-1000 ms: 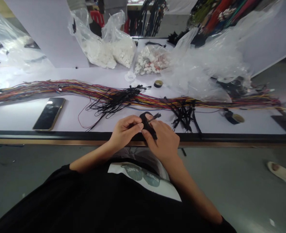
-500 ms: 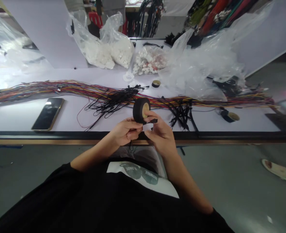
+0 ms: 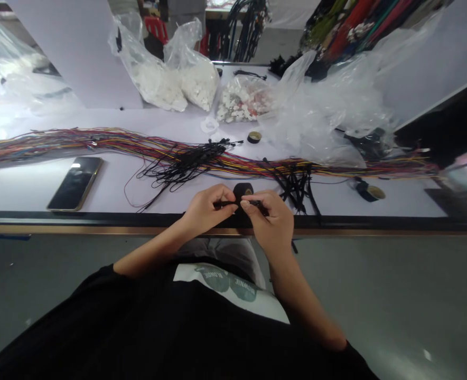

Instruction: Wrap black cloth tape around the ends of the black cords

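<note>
My left hand (image 3: pixel 211 212) is closed, thumb and fingers pinching a thin black cable (image 3: pixel 222 204) near the table's front edge. Facing it, my right hand (image 3: pixel 273 219) also pinches a dark piece of the cable, its fingertips almost touching the left ones. A roll of black tape (image 3: pixel 240 188) with a yellowish core shows just behind the fingertips; whether it hangs from the cable or rests on the table I cannot tell. Beyond the hands lies a bunch of black cables (image 3: pixel 189 163). Short black pieces (image 3: pixel 296 187) are piled to the right of my right hand.
A long bundle of coloured wires (image 3: pixel 126 141) runs across the table. A phone (image 3: pixel 75 183) lies at left. Two more tape rolls, one small (image 3: pixel 254 137) and one at right (image 3: pixel 370 191), sit on the table. Bags of white connectors (image 3: pixel 197 84) and loose plastic bags (image 3: pixel 324 116) fill the back.
The tape roll has come down and lies behind the fingertips; my right finger is out of its core. Both hands have moved level and close together, pinching the cable.
</note>
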`<state>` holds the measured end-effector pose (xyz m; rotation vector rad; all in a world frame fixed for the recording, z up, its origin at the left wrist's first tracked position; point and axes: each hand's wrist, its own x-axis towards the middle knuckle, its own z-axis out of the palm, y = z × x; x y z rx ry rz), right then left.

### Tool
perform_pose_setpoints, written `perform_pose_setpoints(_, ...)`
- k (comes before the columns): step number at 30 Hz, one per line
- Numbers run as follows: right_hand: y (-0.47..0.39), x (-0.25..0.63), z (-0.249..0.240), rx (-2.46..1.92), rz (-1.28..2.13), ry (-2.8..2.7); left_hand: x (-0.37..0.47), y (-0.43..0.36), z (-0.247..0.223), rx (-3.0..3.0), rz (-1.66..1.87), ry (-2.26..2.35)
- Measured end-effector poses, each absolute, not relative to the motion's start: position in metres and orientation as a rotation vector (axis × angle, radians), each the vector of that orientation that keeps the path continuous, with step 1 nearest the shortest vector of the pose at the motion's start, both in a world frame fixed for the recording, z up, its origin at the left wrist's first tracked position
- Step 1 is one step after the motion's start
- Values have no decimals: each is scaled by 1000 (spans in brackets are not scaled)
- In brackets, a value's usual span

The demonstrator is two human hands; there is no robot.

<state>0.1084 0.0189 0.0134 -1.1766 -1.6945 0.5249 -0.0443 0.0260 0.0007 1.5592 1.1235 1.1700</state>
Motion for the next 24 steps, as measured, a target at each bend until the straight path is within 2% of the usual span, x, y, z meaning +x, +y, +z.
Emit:
perform_pose_setpoints(5, 20, 101, -1, -1291, 692, -1623, -35, 20, -6, 1614, 1251, 1257)
perform_pose_setpoints(10, 25, 104, -2, -1236, 349, -1734, -34, 19, -6, 1230, 1284, 1054)
perform_pose_setpoints(13, 22, 103, 4, -1117, 295, -1866, -37, 24, -3, 1019, 1115, 824)
perform_pose_setpoints(16, 17, 100, 7, -1100, 369, -1841, -38, 28, -6, 934, 1041, 715)
perform_pose_setpoints(20, 16, 98, 5, -1231, 568, -1627, -41, 24, -11, 958, 1165, 674)
perform_pose_setpoints(24, 21, 101, 5, -1307, 766, -1499, -58, 21, -7, 1317, 1209, 695)
